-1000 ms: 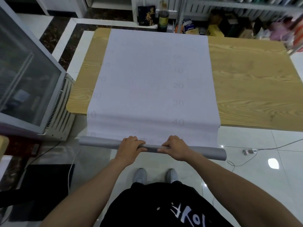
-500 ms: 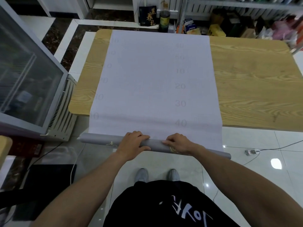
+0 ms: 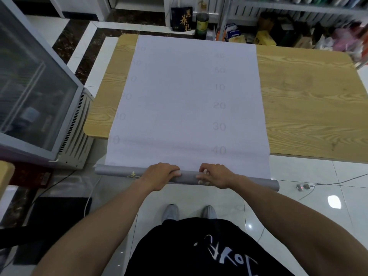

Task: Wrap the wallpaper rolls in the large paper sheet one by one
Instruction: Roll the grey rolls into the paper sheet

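Note:
A large white paper sheet [image 3: 191, 100] with faint printed numbers lies along the wooden table [image 3: 310, 108], and its near end hangs over the table's front edge. A long grey wallpaper roll [image 3: 115, 170] runs crosswise at that hanging end, off the table, with a small gold mark near its left part. My left hand [image 3: 159, 175] grips the roll from above, left of its middle. My right hand [image 3: 214, 175] grips it just to the right, fingers curled over the roll and the paper's edge. The roll's right end [image 3: 273, 185] sticks out past the sheet.
A glass-fronted cabinet [image 3: 33, 92] stands close on the left. Behind the table are shelves, boxes, a dark bag [image 3: 182, 18] and a bottle [image 3: 202, 22]. A cable and plug [image 3: 303, 187] lie on the tiled floor to the right. My shoes [image 3: 171, 213] are below the roll.
The roll, gripped by both hands, has come up closer to the table's front edge, and the hanging strip of paper is shorter. A gold mark on the roll has come into view.

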Available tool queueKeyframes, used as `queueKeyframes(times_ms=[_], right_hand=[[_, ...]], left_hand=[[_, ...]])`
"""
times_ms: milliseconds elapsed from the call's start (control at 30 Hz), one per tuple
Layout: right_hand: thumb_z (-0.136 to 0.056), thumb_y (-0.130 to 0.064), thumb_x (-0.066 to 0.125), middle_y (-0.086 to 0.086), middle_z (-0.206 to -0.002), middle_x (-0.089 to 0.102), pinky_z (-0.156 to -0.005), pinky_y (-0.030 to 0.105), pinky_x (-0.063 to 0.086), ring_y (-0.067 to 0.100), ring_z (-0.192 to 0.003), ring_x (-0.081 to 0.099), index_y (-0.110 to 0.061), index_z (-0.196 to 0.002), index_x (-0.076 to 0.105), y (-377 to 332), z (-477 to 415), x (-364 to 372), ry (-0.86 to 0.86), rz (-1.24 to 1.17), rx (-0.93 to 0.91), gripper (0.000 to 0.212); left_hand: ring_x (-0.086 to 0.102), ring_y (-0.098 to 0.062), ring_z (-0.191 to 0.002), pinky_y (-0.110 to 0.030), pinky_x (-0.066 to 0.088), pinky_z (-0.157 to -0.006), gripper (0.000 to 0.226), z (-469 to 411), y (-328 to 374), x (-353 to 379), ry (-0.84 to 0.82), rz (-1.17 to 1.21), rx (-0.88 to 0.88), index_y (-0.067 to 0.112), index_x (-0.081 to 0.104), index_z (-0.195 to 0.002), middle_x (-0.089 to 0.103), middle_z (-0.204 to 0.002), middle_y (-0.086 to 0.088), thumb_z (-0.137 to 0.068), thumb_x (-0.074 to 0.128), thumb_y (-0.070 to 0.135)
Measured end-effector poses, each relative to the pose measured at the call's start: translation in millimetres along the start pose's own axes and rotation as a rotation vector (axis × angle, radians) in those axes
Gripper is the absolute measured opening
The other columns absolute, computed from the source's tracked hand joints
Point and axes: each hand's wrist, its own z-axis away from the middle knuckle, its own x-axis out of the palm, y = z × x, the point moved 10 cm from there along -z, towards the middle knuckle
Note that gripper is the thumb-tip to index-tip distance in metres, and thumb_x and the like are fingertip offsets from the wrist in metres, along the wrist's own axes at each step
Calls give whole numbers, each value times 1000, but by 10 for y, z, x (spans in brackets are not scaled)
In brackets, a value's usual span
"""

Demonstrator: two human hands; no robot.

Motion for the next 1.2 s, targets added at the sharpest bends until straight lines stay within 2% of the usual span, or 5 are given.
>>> queueKeyframes(times_ms=[167,400,567,900,1200], right_hand=[[-98,-54,35,-6,-83,51,-78,38,37,21,-80,48,-25,-83,45,-62,-15,-20,-33,57,-2,34],[-93,-66,33,0,-85,55,-76,38,34,22,-84,50,-22,-73,52,-66,-12,-61,-26,116,34,51],[-82,-62,60,1,-107,59,-76,33,36,19,-89,50,-22,-113,52,-60,72,-93,71,5,-4,51],[-95,-58,39,3,-102,66,-80,37,36,24,-95,58,-19,-101,59,-94,66,-181,83,135,-5,44],[-86,-52,62,5,-101,67,-73,33,41,25,-89,59,-20,-106,54,-44,123,-246,167,0,2,39]], left_hand=[[51,-16,-105,-32,43,-82,55,60,60,-70,39,-44,67,28,49,-129,53,-114,2,-85,58,59],[52,-21,-95,-34,42,-77,38,37,90,-65,49,-174,125,27,54,-125,59,-103,-2,-97,41,50],[53,-23,-95,-35,42,-74,36,-14,72,-71,44,-191,115,28,54,-118,60,-98,-1,-98,35,50],[53,-21,-92,-31,38,-75,34,43,88,-181,110,-160,109,20,54,-115,60,-103,-2,-96,45,47],[53,-22,-104,-34,40,-86,48,55,74,-270,156,-152,101,21,47,-132,59,-120,-2,-95,46,51]])
